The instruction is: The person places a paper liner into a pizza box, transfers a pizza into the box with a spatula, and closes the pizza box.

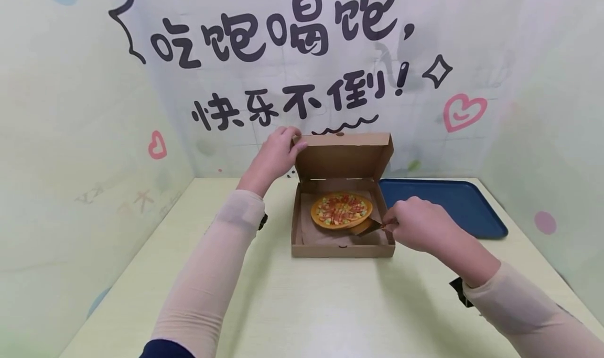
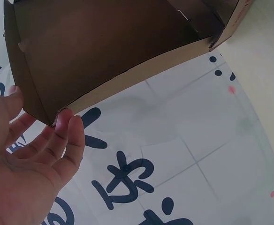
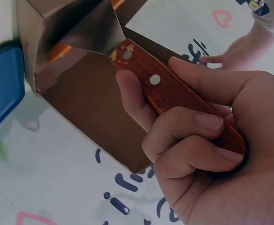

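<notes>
A brown cardboard pizza box (image 1: pixel 342 251) stands on the table with its lid (image 1: pixel 340 161) raised. My left hand (image 1: pixel 277 153) holds the lid by its upper left corner; in the left wrist view the thumb and fingers (image 2: pixel 71 145) lie about that corner. Inside, a pizza (image 1: pixel 341 211) with red and green topping sits on a paper liner (image 1: pixel 311 235). My right hand (image 1: pixel 422 224) grips the wooden, riveted handle (image 3: pixel 174 91) of a metal spatula (image 3: pixel 97 30). Its broad blade reaches over the box's right side to the pizza's front right edge, where an orange piece (image 1: pixel 360 227) shows below.
A blue tray (image 1: pixel 443 201) lies on the table (image 1: pixel 302 305) to the right of the box, partly behind my right hand. A printed wall covering (image 1: pixel 226 153) rises close behind the box, with side walls left and right.
</notes>
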Available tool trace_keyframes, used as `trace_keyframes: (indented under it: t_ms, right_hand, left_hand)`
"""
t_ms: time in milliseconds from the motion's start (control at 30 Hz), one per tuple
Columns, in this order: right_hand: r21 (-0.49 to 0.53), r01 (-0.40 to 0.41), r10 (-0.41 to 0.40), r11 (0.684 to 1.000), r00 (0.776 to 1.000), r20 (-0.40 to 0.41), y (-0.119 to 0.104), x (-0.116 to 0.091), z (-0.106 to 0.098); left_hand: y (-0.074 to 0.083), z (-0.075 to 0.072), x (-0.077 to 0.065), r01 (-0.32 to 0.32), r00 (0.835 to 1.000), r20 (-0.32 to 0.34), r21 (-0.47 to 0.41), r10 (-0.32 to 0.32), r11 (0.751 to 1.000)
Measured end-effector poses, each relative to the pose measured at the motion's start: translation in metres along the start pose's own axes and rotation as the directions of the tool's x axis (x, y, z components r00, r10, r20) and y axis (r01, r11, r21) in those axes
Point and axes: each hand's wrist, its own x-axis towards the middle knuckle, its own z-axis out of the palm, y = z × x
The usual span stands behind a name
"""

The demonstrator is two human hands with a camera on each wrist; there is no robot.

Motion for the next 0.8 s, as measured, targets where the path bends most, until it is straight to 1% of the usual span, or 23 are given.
trace_keyframes:
  t_ms: [167,333,533,633,800]
  right_hand:
    - [-0.036,-0.005,0.005,0.999,1.000,0.002,0.002,-0.019,-0.012]
    - [-0.057,-0.026,0.027,0.998,1.000,0.010,0.003,-0.037,-0.020]
    - [-0.098,-0.024,0.021,0.995,0.999,-0.036,0.013,-0.060,-0.030]
    - [-0.089,-0.026,0.021,0.996,0.998,-0.059,0.021,-0.072,-0.034]
    - [-0.052,-0.059,0.054,0.997,0.995,-0.090,0.035,-0.085,-0.036]
  left_hand:
    - [0.001,0.001,-0.001,-0.015,1.000,-0.014,-0.002,0.015,1.000]
    - [-0.001,0.001,-0.003,-0.021,1.000,-0.022,0.000,0.021,1.000]
    - [-0.002,0.002,-0.004,-0.024,0.999,-0.023,0.003,0.024,1.000]
    - [-0.002,0.002,-0.005,-0.027,0.999,-0.025,0.002,0.027,1.000]
    - [0.000,0.002,-0.004,-0.025,0.999,-0.025,0.006,0.025,1.000]
